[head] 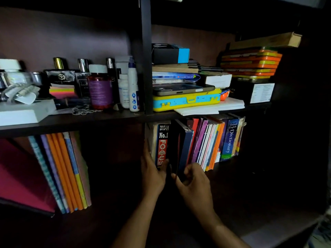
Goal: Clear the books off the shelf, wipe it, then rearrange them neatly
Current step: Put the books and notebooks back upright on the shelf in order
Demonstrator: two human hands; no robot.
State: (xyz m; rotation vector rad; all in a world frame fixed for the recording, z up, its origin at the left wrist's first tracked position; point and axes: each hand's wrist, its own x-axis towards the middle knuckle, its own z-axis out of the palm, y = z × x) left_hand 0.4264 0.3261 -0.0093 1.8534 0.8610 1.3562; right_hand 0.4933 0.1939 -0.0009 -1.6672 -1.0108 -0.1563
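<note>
Gripping books [172, 149] on dim dark shelf [107, 120]: left hand [152, 174], right hand [193, 183], cluttered upper tier.

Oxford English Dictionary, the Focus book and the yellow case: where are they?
Oxford English Dictionary [230, 140]: head view, middle of blue spine.
Focus book [162, 144]: head view, spine's red lettering.
Yellow case [186, 102]: head view, front edge.

Dim overall; light falls from the front onto the upper shelf board [89, 120], where bottle caps and the white box catch small glints. Below that board, deep shadow swallows the compartment floor and back. Far right of it, near black. Wide-angle bowing curves the board toward the left edge. Slight softness throughout; spine lettering under the board stays readable.
</note>
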